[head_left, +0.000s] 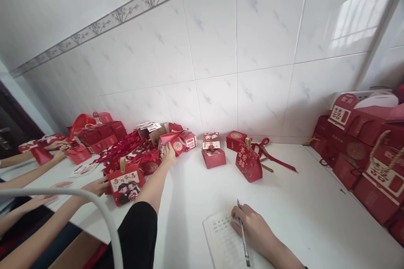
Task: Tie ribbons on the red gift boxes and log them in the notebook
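My left hand (168, 154) is stretched forward in a black sleeve, its fingers gripping the near side of a red gift box (177, 146) with a round pale emblem. Right beside that box is another red and cream box (189, 139). My right hand (252, 226) lies on an open notebook (217, 229) and is closed around a pen (243, 235), its tip pointing away from me. Handwritten characters fill the top lines of the page. Farther back stand a small red box with a bow (213, 157) and a red patterned box (249, 166).
Red ribbons (121, 149) lie heaped on the left, near a couple-printed gift box (125, 187) touched by a co-worker's hand (96, 185). More co-workers' arms reach in at far left. Red boxes (356, 138) are stacked at right. A pale curved bar (107, 214) crosses the lower left. A tiled wall stands behind.
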The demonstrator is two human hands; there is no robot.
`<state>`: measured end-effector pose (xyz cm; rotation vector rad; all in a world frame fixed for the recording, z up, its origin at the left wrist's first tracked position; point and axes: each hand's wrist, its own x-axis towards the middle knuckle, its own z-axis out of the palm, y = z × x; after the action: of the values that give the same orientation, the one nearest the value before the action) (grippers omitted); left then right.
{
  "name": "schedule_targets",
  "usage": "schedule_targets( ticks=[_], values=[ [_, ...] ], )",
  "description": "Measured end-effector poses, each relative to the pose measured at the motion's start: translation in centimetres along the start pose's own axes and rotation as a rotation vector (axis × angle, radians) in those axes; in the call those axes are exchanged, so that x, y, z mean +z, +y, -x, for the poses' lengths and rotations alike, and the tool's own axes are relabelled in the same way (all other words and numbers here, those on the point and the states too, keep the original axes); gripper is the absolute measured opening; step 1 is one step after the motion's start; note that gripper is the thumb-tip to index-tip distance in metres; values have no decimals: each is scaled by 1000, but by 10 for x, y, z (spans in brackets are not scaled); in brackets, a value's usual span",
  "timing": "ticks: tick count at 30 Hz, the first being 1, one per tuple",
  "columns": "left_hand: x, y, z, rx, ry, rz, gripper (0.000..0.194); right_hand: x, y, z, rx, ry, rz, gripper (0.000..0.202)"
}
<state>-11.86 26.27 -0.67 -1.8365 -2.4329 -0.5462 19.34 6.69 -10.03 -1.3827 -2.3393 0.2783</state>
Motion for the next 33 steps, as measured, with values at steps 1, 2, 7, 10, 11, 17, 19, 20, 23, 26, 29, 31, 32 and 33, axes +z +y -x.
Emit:
schedule_targets(
  ticks=[1,2,7,10,11,17,19,20,23,26,29,31,32,33],
  values=[
    [1,3,0,5,6,-8,92,0,0,0,-1,2,7,10],
    [1,5,2,17,15,-15,90,-1,-1,0,-2,5,17,10],
    [-20,21,24,188,60,-26,85,-4,-3,0,-23,14,52,10],
    [-43,23,52,326,24,9,91,-4,-3,0,-36,15,47,9],
    [-50,21,63,371,-41,43,94,-5,-3,0,-35,10,45,8],
    [-59,0,136,388,-569,298,107,-7,0,2,-33,-11,49,7],
    [-53,-9,154,383,-543,363,111,-7,2,4,-40,1,37,8],
    [-50,-14,161,368,-506,400,111,-7,3,5,-47,5,32,9],
    [-50,-30,181,248,-329,555,103,-6,7,7,-67,-3,30,13],
    [-62,-58,205,15,-151,901,90,-3,13,9,-100,8,15,17],
    [-80,-98,241,-282,-124,1336,70,1,18,11,-141,53,-27,23],
    [-91,-128,270,-431,-122,1517,68,2,21,12,-150,65,-56,28],
    [-95,-143,285,-485,-107,1562,69,2,23,12,-150,61,-69,29],
    [-98,-157,300,-534,-83,1581,71,1,24,13,-147,58,-83,30]
  ],
)
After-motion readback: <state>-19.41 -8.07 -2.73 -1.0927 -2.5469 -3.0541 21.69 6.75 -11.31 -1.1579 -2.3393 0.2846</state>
